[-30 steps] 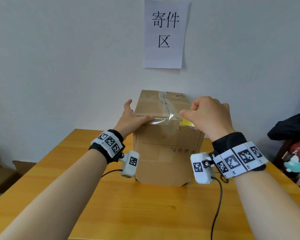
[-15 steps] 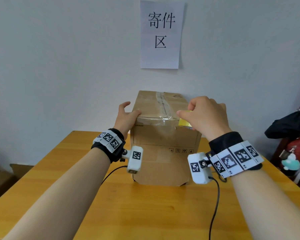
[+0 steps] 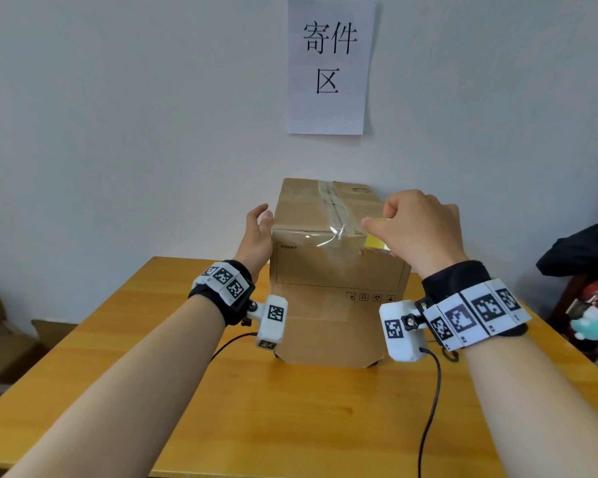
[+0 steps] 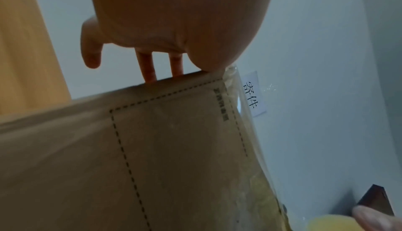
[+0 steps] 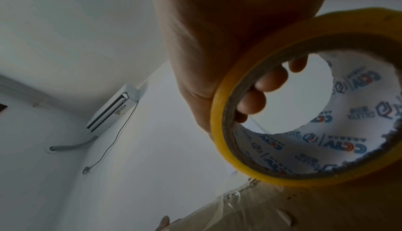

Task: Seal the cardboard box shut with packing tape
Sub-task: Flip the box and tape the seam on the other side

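Note:
A tall brown cardboard box [image 3: 335, 291] stands on the wooden table [image 3: 290, 408] against the wall. Clear tape runs along its top seam and a strip [image 3: 325, 236] lies across the near top edge. My left hand [image 3: 258, 232] rests flat against the box's upper left side, fingers straight [image 4: 150, 66]. My right hand [image 3: 418, 225] grips a yellow roll of packing tape [image 5: 304, 107] at the box's upper right corner, fingers hooked through its core. In the head view only a yellow sliver of the roll [image 3: 377, 241] shows under the hand.
A paper sign [image 3: 328, 63] hangs on the wall above the box. Dark bags and a red item [image 3: 587, 270] sit at the right edge. Cardboard boxes [image 3: 0, 339] lie on the floor at left. Wrist camera cables trail over the table.
My left hand has slid left off the front top edge, where it pressed the tape, to the box's left side. The right hand with the roll has stayed near the right corner.

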`<state>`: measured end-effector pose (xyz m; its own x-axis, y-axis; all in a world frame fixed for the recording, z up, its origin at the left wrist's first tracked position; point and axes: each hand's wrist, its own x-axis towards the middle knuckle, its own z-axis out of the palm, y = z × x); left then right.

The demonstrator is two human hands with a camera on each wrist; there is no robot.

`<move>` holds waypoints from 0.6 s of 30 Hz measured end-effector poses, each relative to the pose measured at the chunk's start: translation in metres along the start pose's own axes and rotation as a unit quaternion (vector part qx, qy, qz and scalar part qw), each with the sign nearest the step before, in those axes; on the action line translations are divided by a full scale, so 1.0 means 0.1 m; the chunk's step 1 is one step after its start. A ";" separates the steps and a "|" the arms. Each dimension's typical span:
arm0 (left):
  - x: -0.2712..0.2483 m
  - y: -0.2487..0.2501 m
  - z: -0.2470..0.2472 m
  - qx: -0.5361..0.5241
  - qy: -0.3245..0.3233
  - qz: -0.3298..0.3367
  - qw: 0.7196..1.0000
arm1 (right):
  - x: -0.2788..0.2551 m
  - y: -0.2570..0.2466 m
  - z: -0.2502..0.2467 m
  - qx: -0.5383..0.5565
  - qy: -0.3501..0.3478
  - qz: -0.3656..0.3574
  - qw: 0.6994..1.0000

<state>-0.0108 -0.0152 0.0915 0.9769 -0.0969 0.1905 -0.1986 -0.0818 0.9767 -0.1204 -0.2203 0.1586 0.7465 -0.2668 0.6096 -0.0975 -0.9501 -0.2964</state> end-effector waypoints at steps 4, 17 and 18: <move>0.11 0.00 -0.03 0.039 0.055 0.044 0.997 | 0.00 0.02 -0.01 0.004 -0.003 -0.001 1.000; -0.04 0.31 0.48 0.513 0.025 0.196 0.835 | 0.00 0.03 -0.04 -0.009 -0.009 -0.004 1.000; -0.03 0.33 0.48 0.508 0.015 0.180 0.842 | 0.00 0.03 -0.04 -0.013 -0.008 -0.006 1.000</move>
<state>-0.0241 -0.0657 0.1183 0.8375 -0.2737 0.4730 -0.4327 -0.8607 0.2683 -0.1233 -0.2236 0.1612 0.7585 -0.2528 0.6007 -0.1056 -0.9572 -0.2694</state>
